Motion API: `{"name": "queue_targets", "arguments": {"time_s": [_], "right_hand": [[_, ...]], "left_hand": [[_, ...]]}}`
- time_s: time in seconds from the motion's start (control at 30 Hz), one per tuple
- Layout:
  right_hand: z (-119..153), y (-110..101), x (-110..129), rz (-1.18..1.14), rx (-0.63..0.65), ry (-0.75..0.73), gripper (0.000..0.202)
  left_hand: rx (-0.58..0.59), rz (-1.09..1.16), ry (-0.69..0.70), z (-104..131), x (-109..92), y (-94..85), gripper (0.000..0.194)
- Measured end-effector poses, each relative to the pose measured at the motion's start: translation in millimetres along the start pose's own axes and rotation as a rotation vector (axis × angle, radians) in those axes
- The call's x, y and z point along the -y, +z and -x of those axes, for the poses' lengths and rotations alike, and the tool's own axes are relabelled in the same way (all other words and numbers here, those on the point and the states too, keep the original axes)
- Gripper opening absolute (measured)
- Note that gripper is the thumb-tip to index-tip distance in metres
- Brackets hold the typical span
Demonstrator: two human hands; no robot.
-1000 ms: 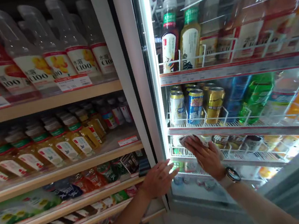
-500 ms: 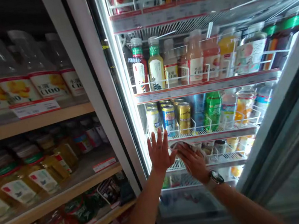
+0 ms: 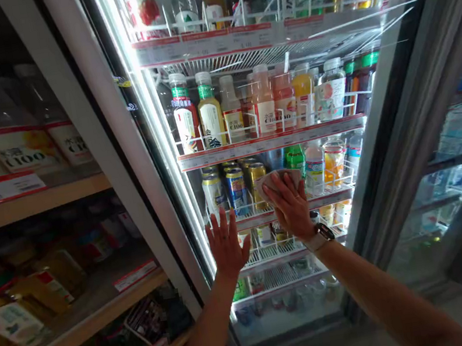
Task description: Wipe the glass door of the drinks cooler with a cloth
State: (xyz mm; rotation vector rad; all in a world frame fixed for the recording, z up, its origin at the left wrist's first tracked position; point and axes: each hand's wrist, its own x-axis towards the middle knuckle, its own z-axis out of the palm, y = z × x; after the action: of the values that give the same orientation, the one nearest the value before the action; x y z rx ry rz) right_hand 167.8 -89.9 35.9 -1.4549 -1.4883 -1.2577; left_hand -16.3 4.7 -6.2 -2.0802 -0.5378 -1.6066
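My left hand (image 3: 227,247) is flat with its fingers spread, apparently against the glass door (image 3: 289,322) of a lit drinks fridge, in front of the lower cans. To its right and higher, my right hand (image 3: 292,207) presses a pale folded cloth (image 3: 263,184) to the glass, fingers laid over it. Behind the cloth, a gold can (image 3: 256,179) and a green bottle (image 3: 294,156) are partly covered. A blue can (image 3: 236,187) shows above my left hand. Whether the left palm touches the glass is hard to tell.
Inside the fridge, wire shelves hold bottles (image 3: 263,99) behind price strips (image 3: 270,141). On the left, a wooden-edged shelf (image 3: 32,205) carries more bottles (image 3: 16,147). The door's metal frame (image 3: 384,171) rises at the right, with another glass-fronted cooler (image 3: 459,158) beyond.
My right hand has moved the cloth up across the glass, away from my left hand, from the lower shelf to the cans. The view has shifted right; my left hand stays spread.
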Motion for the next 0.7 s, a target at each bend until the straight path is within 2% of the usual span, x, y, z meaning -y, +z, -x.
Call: {"name": "queue_targets", "arguments": {"time_s": [0.1,0.3,0.4,0.5,0.7], "right_hand": [[13,4,-3,-0.044,0.020,-0.024,0.055],[101,14,-4,-0.093,0.102,-0.159,0.047],[120,7,-18,-0.111,0.131,-0.230,0.047],[95,-7,-43,-0.092,0.066,-0.242,0.045],[-4,-34,-94,-0.016,-0.038,-0.044,0.056]], "left_hand": [[0.007,0.032,-0.003,-8,-16,-1.5,0.066],[0.063,0.048,0.054,-21,-53,13.0,0.065],[0.111,0.048,0.088,-19,-68,21.9,0.065],[0.145,0.052,0.097,-21,-81,30.2,0.066],[0.101,-0.002,0.051,-50,-104,51.9,0.069]]}}
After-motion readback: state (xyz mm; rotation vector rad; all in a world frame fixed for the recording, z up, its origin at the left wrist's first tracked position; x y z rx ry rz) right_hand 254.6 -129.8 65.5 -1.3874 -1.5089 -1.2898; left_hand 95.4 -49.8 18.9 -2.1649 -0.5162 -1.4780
